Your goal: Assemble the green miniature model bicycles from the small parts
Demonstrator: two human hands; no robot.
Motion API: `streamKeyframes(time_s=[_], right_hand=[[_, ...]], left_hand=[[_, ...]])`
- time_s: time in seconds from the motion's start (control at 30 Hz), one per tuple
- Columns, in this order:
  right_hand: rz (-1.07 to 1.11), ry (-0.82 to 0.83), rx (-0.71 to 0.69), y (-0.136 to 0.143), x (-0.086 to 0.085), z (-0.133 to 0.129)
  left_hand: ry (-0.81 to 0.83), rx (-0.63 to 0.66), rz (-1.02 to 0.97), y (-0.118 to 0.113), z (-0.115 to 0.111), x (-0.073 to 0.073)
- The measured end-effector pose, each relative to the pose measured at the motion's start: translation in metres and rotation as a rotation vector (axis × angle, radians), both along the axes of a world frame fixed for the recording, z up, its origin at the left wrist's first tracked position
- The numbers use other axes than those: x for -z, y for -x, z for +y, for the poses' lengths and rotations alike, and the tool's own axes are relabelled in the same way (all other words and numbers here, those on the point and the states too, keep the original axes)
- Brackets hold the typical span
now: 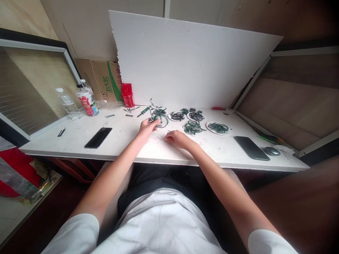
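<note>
My left hand (pixel 149 127) grips a small green model bicycle (pixel 161 121) by its wheel area, thumb on top, and holds it tilted above the white table. A spoked wheel, handlebar and a long dark green part stick out from it. My right hand (pixel 178 139) is low over the tabletop, just right of the bicycle, with thumb and fingers pinched together. Whatever lies in that pinch is too small to tell. Behind it is a heap of green bicycle parts (pixel 194 127). White plates hold black wheels (pixel 196 116), dark parts (pixel 177 116) and green parts (pixel 218 127).
A phone (pixel 98 138) lies at left, and a larger dark phone-like slab (pixel 252 148) at right beside a mouse (pixel 272 151). Bottles (pixel 87 100), a cardboard box (pixel 102 79) and a red box (pixel 128 95) stand at the back left, a white board (pixel 190 63) behind.
</note>
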State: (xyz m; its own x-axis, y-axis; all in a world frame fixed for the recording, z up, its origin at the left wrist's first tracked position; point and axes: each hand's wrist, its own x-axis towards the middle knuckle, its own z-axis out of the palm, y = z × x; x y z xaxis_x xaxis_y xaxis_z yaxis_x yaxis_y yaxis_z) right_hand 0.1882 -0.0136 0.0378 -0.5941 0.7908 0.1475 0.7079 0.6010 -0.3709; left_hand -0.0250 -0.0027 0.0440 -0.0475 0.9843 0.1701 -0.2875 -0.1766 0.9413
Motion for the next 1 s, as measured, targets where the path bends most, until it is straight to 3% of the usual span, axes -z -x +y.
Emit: streamKeyframes(time_s=[0.3,0.57,1.0], right_hand=[[-0.134,-0.121,0.004,0.004,-0.004,-0.007],[-0.431,-0.276,0.089,0.028,-0.008,-0.027],[-0.473,-0.261,0.096,0.037,-0.01,-0.036]], left_hand=[[0.019,-0.015,-0.012,0.0,0.002,-0.001],[0.013,0.004,-0.003,0.0,0.003,0.001],[0.02,0.01,0.001,-0.002,0.001,0.003]])
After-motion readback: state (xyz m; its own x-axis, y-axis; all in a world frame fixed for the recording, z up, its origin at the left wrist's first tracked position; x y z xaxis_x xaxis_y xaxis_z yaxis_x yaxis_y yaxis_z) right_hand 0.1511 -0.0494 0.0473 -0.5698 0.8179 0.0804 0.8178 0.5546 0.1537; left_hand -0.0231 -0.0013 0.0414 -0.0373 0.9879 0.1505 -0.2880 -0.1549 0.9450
